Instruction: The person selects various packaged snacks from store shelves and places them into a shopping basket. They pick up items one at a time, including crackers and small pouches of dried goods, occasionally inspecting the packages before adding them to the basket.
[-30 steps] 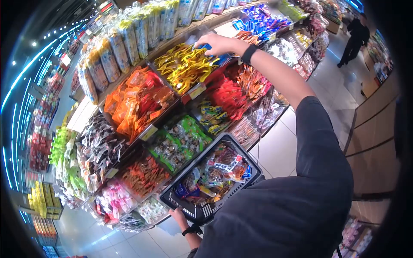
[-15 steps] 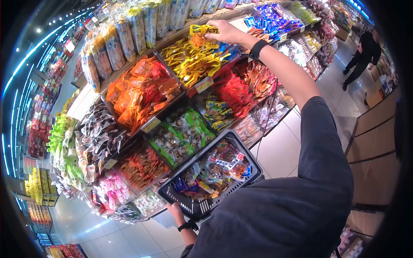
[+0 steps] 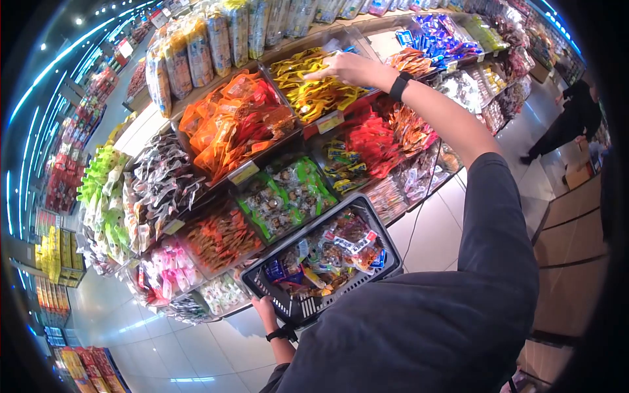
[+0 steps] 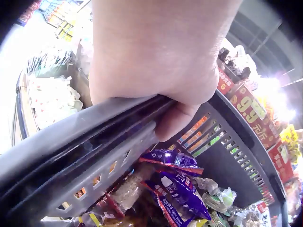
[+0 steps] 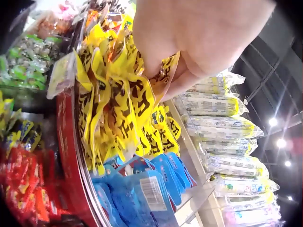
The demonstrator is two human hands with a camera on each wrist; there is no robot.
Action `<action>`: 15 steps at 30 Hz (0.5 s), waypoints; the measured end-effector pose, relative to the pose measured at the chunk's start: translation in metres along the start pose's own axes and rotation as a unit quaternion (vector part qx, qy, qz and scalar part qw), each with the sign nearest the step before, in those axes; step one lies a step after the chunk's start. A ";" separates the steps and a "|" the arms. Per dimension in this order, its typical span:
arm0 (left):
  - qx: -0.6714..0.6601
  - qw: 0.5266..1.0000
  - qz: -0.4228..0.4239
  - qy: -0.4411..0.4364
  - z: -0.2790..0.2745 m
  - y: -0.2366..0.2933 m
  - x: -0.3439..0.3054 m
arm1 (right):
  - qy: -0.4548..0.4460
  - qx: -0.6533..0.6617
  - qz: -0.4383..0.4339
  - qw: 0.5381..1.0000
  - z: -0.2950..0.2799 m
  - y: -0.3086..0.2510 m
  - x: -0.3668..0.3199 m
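My left hand (image 3: 265,316) grips the rim of a black plastic basket (image 4: 85,127), thumb curled over the inside edge. Several packaged snacks lie in it, among them purple packets (image 4: 182,191) and clear bags. Over a bin of yellow snack packets (image 3: 311,98), my right hand (image 3: 354,69) is low against the pile. In the right wrist view it pinches a yellow packet (image 5: 169,71) between thumb and fingers, and the palm hides part of the pile. Blue packets (image 5: 135,194) stand beside the yellow ones.
Orange packets (image 3: 229,124) fill the neighbouring bin, with green-edged bags (image 3: 288,196) and red packets (image 3: 373,141) in the lower tier. Tall wrapped packages (image 3: 200,49) line the back. A person in dark clothes (image 3: 573,118) is in the aisle at right.
My right hand went to the yellow pile, lifted a yellow packet into view, then lowered back to the pile. The left hand stays on the basket rim. The person in the aisle shifted right in view.
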State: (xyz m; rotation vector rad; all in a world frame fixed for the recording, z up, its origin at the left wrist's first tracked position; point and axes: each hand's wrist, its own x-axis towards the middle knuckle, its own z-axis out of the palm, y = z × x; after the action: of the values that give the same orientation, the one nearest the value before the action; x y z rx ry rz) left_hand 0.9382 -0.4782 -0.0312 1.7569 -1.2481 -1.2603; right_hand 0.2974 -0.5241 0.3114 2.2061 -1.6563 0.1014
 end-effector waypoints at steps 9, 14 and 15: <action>-0.027 1.000 0.011 -0.006 0.001 0.004 -0.003 | -0.197 0.217 0.099 0.951 -0.027 0.005 0.035; -0.051 0.998 0.019 -0.030 0.001 -0.008 0.005 | -0.214 0.241 0.102 0.941 -0.026 0.015 0.036; -0.057 0.997 0.025 -0.035 0.001 -0.010 0.006 | -0.202 0.222 0.104 0.948 -0.028 0.014 0.034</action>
State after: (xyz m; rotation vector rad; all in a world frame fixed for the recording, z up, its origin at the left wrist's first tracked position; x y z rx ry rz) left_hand 0.9416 -0.4802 -0.0422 1.6034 -1.2279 -1.3474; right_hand 0.2997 -0.5488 0.3504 2.4900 -2.2798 0.0877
